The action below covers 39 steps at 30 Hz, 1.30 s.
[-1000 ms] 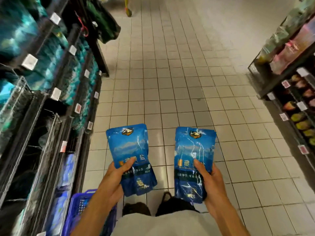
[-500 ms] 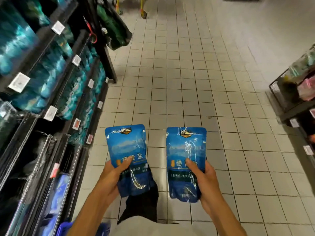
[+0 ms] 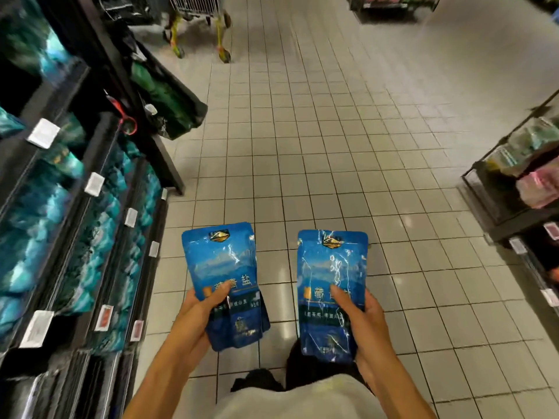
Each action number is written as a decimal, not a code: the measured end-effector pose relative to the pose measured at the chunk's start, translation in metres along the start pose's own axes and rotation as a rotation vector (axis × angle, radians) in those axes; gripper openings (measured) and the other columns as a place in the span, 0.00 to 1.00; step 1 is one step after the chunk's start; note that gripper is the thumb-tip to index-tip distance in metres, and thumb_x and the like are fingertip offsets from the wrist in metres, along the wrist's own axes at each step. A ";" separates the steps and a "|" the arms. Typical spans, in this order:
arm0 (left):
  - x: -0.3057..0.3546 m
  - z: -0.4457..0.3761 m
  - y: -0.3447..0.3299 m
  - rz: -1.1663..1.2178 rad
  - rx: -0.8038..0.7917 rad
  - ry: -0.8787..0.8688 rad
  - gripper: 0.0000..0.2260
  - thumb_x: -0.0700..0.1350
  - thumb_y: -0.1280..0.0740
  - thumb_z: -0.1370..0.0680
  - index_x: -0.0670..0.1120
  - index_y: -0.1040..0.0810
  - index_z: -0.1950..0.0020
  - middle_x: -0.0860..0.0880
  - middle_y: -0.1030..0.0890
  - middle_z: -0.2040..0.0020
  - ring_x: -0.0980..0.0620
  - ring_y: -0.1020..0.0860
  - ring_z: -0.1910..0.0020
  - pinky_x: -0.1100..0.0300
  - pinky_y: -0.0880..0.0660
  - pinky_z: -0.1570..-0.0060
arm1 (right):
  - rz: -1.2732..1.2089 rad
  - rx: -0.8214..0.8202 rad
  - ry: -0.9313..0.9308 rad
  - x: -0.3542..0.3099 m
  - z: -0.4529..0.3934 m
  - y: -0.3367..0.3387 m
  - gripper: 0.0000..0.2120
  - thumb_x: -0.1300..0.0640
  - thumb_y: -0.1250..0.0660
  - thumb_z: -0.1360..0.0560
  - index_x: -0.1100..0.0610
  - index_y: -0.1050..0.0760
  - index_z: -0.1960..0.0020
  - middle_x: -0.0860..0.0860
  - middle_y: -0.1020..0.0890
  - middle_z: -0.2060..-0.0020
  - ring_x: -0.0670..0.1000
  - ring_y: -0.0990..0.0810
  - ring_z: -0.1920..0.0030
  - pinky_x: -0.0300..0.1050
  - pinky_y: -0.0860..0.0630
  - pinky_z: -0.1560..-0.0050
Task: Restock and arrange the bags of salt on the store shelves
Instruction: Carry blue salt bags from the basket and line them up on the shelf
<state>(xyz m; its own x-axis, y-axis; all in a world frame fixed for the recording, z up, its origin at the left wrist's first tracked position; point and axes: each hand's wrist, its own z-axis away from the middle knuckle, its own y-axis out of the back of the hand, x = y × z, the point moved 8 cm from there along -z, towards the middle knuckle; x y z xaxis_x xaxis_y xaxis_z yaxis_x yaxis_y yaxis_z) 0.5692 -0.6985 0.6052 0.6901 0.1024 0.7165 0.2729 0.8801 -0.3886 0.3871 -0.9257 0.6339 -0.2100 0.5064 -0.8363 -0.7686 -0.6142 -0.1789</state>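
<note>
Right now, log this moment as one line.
left hand grips salt bag | right hand grips second salt bag | both over aisle floor | shelves at left

One cam only, head-worn, wide-angle, so no 2nd view and no overlap. Looks fwd and steeply down an aisle: the tiled floor (image 3: 317, 140) fills the centre, the shelves (image 3: 90, 207) run close along the left edge, a second rack (image 3: 514, 207) sits at right. Person's own forearms and torso are nearest, at the bottom edge. Edges bend, fisheye-style.
</note>
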 end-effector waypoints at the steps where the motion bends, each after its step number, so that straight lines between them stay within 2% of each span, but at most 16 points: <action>1: 0.009 -0.014 -0.005 -0.005 -0.001 0.002 0.19 0.44 0.27 0.26 0.46 0.22 0.35 0.40 0.15 0.41 0.40 0.15 0.44 0.48 0.16 0.55 | -0.006 -0.002 0.004 -0.008 -0.016 -0.004 0.26 0.44 0.21 0.37 0.48 0.20 0.41 0.54 0.12 0.49 0.57 0.12 0.50 0.52 0.16 0.58; 4: 0.036 -0.058 -0.025 0.008 0.008 -0.012 0.22 0.44 0.26 0.28 0.45 0.22 0.34 0.40 0.15 0.41 0.40 0.15 0.44 0.49 0.16 0.55 | -0.020 -0.015 0.011 -0.037 -0.070 -0.017 0.26 0.44 0.22 0.37 0.48 0.20 0.41 0.54 0.12 0.49 0.58 0.13 0.50 0.54 0.15 0.56; 7: 0.065 -0.101 -0.047 0.024 0.037 -0.045 0.18 0.44 0.26 0.28 0.48 0.18 0.38 0.41 0.15 0.41 0.41 0.15 0.45 0.50 0.17 0.55 | -0.012 -0.059 0.017 -0.070 -0.129 -0.034 0.26 0.45 0.22 0.37 0.49 0.20 0.41 0.55 0.13 0.49 0.58 0.13 0.50 0.53 0.15 0.57; 9: 0.087 -0.127 -0.061 0.027 0.040 -0.072 0.14 0.44 0.26 0.27 0.49 0.15 0.41 0.40 0.16 0.40 0.40 0.15 0.44 0.50 0.17 0.53 | -0.002 -0.110 0.016 -0.096 -0.171 -0.047 0.26 0.46 0.22 0.37 0.50 0.20 0.41 0.55 0.13 0.49 0.58 0.13 0.50 0.52 0.16 0.58; 12: 0.121 -0.157 -0.075 0.068 0.069 -0.127 0.16 0.45 0.23 0.27 0.48 0.16 0.40 0.39 0.17 0.38 0.40 0.16 0.42 0.49 0.17 0.51 | 0.044 -0.223 0.013 -0.134 -0.225 -0.075 0.26 0.46 0.23 0.36 0.50 0.21 0.39 0.55 0.13 0.48 0.57 0.13 0.48 0.53 0.16 0.56; 15: 0.151 -0.180 -0.077 0.132 0.144 -0.198 0.18 0.44 0.24 0.27 0.47 0.17 0.37 0.40 0.17 0.38 0.40 0.16 0.41 0.50 0.17 0.51 | 0.101 -0.318 0.004 -0.167 -0.273 -0.112 0.27 0.45 0.22 0.38 0.49 0.21 0.40 0.54 0.13 0.48 0.57 0.13 0.49 0.54 0.16 0.55; 18: 0.180 -0.192 -0.068 0.190 0.263 -0.274 0.21 0.45 0.27 0.27 0.45 0.21 0.34 0.41 0.16 0.39 0.41 0.16 0.42 0.50 0.17 0.52 | 0.140 -0.426 -0.006 -0.191 -0.307 -0.159 0.22 0.44 0.21 0.38 0.46 0.18 0.45 0.53 0.12 0.49 0.56 0.12 0.50 0.49 0.16 0.59; 20: 0.201 -0.196 -0.059 0.190 0.355 -0.342 0.20 0.47 0.28 0.26 0.46 0.21 0.35 0.41 0.15 0.40 0.42 0.15 0.45 0.51 0.17 0.54 | 0.164 -0.501 -0.018 -0.201 -0.326 -0.193 0.20 0.43 0.21 0.38 0.44 0.17 0.48 0.53 0.12 0.50 0.55 0.12 0.51 0.49 0.16 0.60; 23: 0.228 -0.195 -0.035 0.215 0.494 -0.435 0.16 0.48 0.29 0.27 0.49 0.18 0.40 0.44 0.14 0.43 0.45 0.14 0.49 0.52 0.17 0.57 | 0.201 -0.587 -0.032 -0.208 -0.344 -0.248 0.24 0.44 0.21 0.37 0.48 0.19 0.43 0.53 0.12 0.49 0.56 0.13 0.50 0.50 0.16 0.59; 24: 0.236 -0.195 -0.024 0.226 0.534 -0.454 0.16 0.49 0.28 0.28 0.50 0.18 0.40 0.44 0.14 0.43 0.45 0.14 0.49 0.51 0.17 0.55 | 0.216 -0.620 -0.035 -0.208 -0.349 -0.268 0.25 0.44 0.21 0.37 0.49 0.19 0.42 0.53 0.12 0.49 0.56 0.13 0.49 0.50 0.16 0.58; 27: 0.258 -0.192 0.013 0.248 0.639 -0.502 0.17 0.51 0.26 0.29 0.51 0.17 0.41 0.44 0.14 0.42 0.41 0.15 0.44 0.41 0.21 0.43 | 0.259 -0.727 -0.043 -0.206 -0.356 -0.331 0.22 0.43 0.21 0.38 0.46 0.18 0.45 0.53 0.13 0.48 0.56 0.13 0.49 0.52 0.16 0.55; 29: 0.276 -0.188 0.038 0.241 0.702 -0.540 0.21 0.56 0.20 0.34 0.53 0.15 0.43 0.44 0.14 0.41 0.40 0.16 0.44 0.38 0.23 0.40 | 0.280 -0.784 -0.048 -0.201 -0.358 -0.374 0.23 0.44 0.21 0.37 0.47 0.18 0.43 0.53 0.13 0.47 0.57 0.13 0.48 0.53 0.16 0.53; 32: 0.308 -0.182 0.074 0.243 0.770 -0.604 0.29 0.63 0.16 0.42 0.57 0.15 0.44 0.46 0.14 0.41 0.41 0.15 0.44 0.44 0.20 0.47 | 0.292 -0.894 -0.053 -0.195 -0.354 -0.444 0.21 0.47 0.22 0.33 0.49 0.18 0.42 0.54 0.13 0.47 0.57 0.13 0.47 0.51 0.16 0.55; 35: 0.342 -0.169 0.104 0.281 0.806 -0.671 0.29 0.64 0.16 0.44 0.57 0.15 0.45 0.46 0.14 0.43 0.44 0.14 0.47 0.49 0.17 0.55 | 0.315 -0.999 -0.042 -0.193 -0.341 -0.511 0.19 0.47 0.21 0.33 0.48 0.17 0.44 0.55 0.13 0.46 0.58 0.13 0.47 0.49 0.16 0.56; 37: 0.365 -0.155 0.120 0.272 0.861 -0.723 0.30 0.66 0.16 0.45 0.59 0.14 0.46 0.48 0.13 0.44 0.46 0.14 0.47 0.52 0.17 0.55 | 0.321 -1.066 -0.029 -0.193 -0.330 -0.552 0.21 0.47 0.20 0.33 0.50 0.18 0.42 0.56 0.14 0.45 0.59 0.14 0.46 0.50 0.16 0.55; 39: 0.387 -0.139 0.133 0.271 0.911 -0.779 0.31 0.66 0.16 0.47 0.60 0.14 0.47 0.50 0.13 0.44 0.49 0.14 0.47 0.56 0.17 0.55 | 0.314 -1.153 -0.019 -0.195 -0.316 -0.591 0.20 0.49 0.21 0.30 0.50 0.19 0.41 0.57 0.14 0.44 0.60 0.14 0.46 0.50 0.16 0.54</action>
<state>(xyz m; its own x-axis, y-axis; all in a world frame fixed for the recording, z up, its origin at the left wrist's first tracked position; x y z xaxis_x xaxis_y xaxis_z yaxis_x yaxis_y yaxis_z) 0.9658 -0.6067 0.7499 -0.0185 0.3074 0.9514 -0.6004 0.7575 -0.2565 1.0736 -0.8524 0.7388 -0.3081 0.2397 -0.9207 0.3112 -0.8891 -0.3356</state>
